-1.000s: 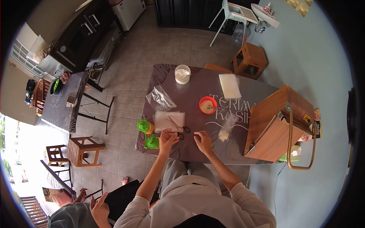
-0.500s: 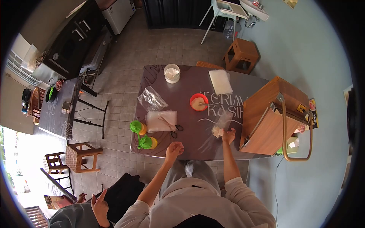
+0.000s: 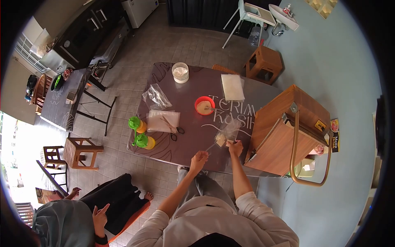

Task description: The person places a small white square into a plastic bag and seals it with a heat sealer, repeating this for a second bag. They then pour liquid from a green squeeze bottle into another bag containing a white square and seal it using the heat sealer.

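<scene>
Over the near edge of the table (image 3: pixel 193 142), my right hand (image 3: pixel 235 148) grips a clear plastic bag (image 3: pixel 231 128). Pale, cream-coloured pieces (image 3: pixel 221 140) show at its near end, beside my fingers. To the left, my left hand (image 3: pixel 200 158) is closed with the fingertips together; a thin, pale strip seems to run from them toward the bag, too fine to name. Beyond the bag stands a red bowl (image 3: pixel 205 106) with a beige mixture and a spoon in it. Black-handled scissors (image 3: pixel 173 129) lie across a stack of clear plastic sheets or bags (image 3: pixel 158 120).
Two green-topped yellow bottles (image 3: pixel 142 141) stand at the table's left edge. A jar of white powder (image 3: pixel 180 73), a crumpled plastic bag (image 3: pixel 156 97) and a pale packet (image 3: pixel 233 87) lie farther back. A wooden case (image 3: pixel 284 136) fills the right side. Another person (image 3: pixel 66 222) sits lower left.
My left hand has moved right, toward the bag, and its fingers have come together. The right hand still grips the bag. The whole view has shifted a little.
</scene>
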`<move>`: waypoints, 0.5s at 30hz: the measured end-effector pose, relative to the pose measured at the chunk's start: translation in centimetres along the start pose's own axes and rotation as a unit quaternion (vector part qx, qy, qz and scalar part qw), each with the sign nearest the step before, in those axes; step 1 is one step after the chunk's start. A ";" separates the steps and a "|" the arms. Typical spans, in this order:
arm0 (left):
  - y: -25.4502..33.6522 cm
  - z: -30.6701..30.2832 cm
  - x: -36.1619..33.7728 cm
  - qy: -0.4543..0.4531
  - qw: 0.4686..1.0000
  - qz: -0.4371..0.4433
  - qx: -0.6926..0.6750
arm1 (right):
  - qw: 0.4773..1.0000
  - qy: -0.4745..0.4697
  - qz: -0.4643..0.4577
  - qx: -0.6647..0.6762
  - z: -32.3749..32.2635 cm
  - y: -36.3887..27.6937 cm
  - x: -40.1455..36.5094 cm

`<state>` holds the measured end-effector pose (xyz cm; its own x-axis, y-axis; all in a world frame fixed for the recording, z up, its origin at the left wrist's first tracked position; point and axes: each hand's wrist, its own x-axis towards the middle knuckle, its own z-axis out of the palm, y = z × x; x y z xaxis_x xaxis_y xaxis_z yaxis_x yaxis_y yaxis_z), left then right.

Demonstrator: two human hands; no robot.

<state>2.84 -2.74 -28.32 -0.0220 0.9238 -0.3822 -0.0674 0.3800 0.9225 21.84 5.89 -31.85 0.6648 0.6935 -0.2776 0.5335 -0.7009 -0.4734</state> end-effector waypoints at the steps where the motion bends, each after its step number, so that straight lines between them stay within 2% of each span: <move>1: -0.3 0.3 0.0 0.002 1.000 0.001 -0.002 | 0.999 -0.023 -0.021 -0.017 -0.7 0.2 0.3; 5: -1.2 0.4 -0.4 0.019 0.998 0.025 0.047 | 0.997 -0.013 -0.073 -0.014 -0.3 2.5 0.9; 7: -1.7 0.5 -0.1 0.021 0.996 0.030 0.081 | 0.978 -0.052 -0.146 0.137 -0.1 3.3 0.4; 8: -1.9 0.5 0.2 0.041 0.994 0.041 0.092 | 0.978 -0.054 -0.148 0.137 0.3 3.6 -0.3; 10: -1.3 -0.2 0.3 0.066 0.991 0.051 0.104 | 0.908 -0.189 -0.169 0.334 0.9 2.0 -4.3; 12: 0.8 -0.8 -0.1 0.111 0.994 0.019 -0.014 | 0.857 -0.321 -0.170 0.365 1.2 -0.3 -8.5; 13: 0.7 -1.6 0.0 0.114 0.993 0.018 -0.014 | 0.833 -0.368 -0.164 0.378 2.5 -1.2 -10.1; 14: 0.0 -3.1 0.1 0.139 0.988 0.055 0.039 | 0.807 -0.415 -0.156 0.389 3.6 -1.9 -11.7; 15: -0.7 -4.8 0.1 0.165 0.978 0.092 0.093 | 0.802 -0.420 -0.198 0.375 4.4 -2.8 -13.3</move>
<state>-1.91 -3.13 -29.30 -0.3399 0.9235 -0.1777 0.1498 0.2397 0.9592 9.16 -0.67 -30.54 -0.2348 0.9251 -0.2983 -0.0577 -0.3196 -0.9458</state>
